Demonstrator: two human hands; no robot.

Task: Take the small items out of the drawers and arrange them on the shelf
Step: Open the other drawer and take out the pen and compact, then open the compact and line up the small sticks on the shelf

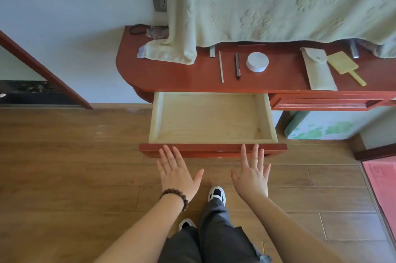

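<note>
The drawer point(212, 119) stood pulled fully out just ahead of both hands, a shallow box of pale, bare wood with nothing showing on its floor. Its glossy red-brown front panel point(212, 149) ran across under the fingertips. The left hand point(176, 173) and the right hand point(252, 176) were flat and spread, holding nothing, fingers reaching to the panel's top edge; whether they touched it could not be told.

Beyond the drawer lay the shelf point(171, 76), polished red-brown wood with a rounded end off past the left hand. On it, past the drawer's far edge, lay a thin wooden stick point(221, 66), a dark pen point(237, 65) and a round white tin point(257, 62), each apart from the next. Farther toward the right hand's side lay a pale fabric pouch point(319, 72) and a yellow hand mirror point(345, 65). A pale green embossed cloth point(278, 1) hung over the shelf's back.

Below the hands, wood-plank floor point(64, 166) lay open on the left.
</note>
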